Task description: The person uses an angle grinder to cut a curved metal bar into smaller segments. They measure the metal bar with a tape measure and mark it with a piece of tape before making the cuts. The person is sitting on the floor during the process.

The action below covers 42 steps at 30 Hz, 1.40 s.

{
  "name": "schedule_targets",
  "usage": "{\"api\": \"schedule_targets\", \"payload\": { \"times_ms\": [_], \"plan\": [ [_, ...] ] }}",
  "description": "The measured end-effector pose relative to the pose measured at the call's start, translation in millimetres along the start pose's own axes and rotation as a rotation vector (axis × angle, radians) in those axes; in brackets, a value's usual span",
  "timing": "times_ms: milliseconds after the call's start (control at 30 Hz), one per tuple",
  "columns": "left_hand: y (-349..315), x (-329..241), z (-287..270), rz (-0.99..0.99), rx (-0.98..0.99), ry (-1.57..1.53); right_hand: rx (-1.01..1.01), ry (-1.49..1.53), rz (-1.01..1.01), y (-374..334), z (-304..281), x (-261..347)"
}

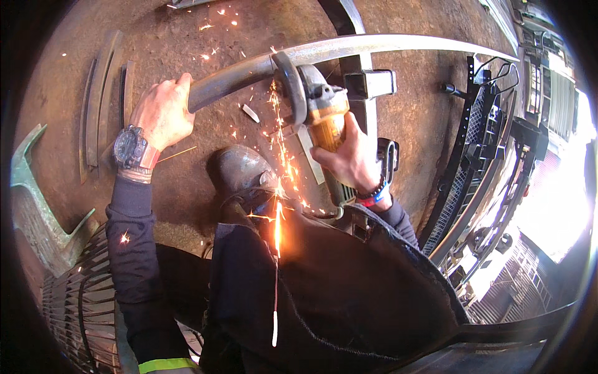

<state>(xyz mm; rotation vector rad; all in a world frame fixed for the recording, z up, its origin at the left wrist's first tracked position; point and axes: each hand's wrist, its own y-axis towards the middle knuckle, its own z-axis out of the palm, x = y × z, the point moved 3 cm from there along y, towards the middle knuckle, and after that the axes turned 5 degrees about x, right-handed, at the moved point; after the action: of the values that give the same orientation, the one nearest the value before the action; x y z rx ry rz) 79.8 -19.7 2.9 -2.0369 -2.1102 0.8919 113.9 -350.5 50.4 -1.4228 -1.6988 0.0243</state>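
My left hand [163,113], with a watch on its wrist, is wrapped round the near left end of a long metal tube [249,70]. In my right hand [354,157] is an angle grinder [327,121] with a yellow-brown body, its fingers closed round the body. The grinder's guard [290,87] stands upright against the tube, and the disc's contact is mostly hidden behind it. A stream of sparks [283,156] runs down from there toward my dark apron [349,280]. The tube reaches away to the right, over a dark metal support [358,62].
A worn boot [243,171] shows below the tube. Metal strips [99,100] lie on the brown floor at left, near a green metal piece [43,212] and a slatted grate [81,299]. Black metal frames [476,124] stand at right. A small offcut [250,113] lies under the tube.
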Motion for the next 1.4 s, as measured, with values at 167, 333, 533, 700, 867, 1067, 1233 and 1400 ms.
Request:
{"api": "schedule_targets", "payload": {
  "times_ms": [167,333,533,700,867,1067,1233,1400],
  "plan": [
    [-6.7,-5.8,0.3,0.009,-0.092,0.034,-0.060,0.207,-0.031,-6.2,-3.4,-8.9],
    [-6.8,-2.4,5.4,0.013,-0.096,0.043,-0.059,0.105,-0.068,12.9,-5.7,-6.8],
    [-6.5,-3.5,2.9,0.069,-0.124,0.065,-0.034,0.063,-0.053,16.7,1.4,1.2],
    [-5.6,4.3,11.3,0.071,-0.134,0.023,0.001,0.087,-0.015,19.2,5.1,-0.5],
    [-5.6,2.0,10.7,0.088,-0.159,0.049,-0.014,0.106,-0.036,22.5,7.7,1.1],
    [-6.8,2.4,9.2,0.095,-0.154,0.047,-0.016,0.024,-0.093,23.2,3.1,13.2],
    [-4.9,4.1,12.6,0.049,-0.110,0.048,-0.022,0.026,-0.099,24.9,0.8,15.7],
    [-4.5,3.1,14.3,0.069,-0.135,0.064,-0.067,-0.020,-0.126,21.1,6.3,9.6]
  ]
}}
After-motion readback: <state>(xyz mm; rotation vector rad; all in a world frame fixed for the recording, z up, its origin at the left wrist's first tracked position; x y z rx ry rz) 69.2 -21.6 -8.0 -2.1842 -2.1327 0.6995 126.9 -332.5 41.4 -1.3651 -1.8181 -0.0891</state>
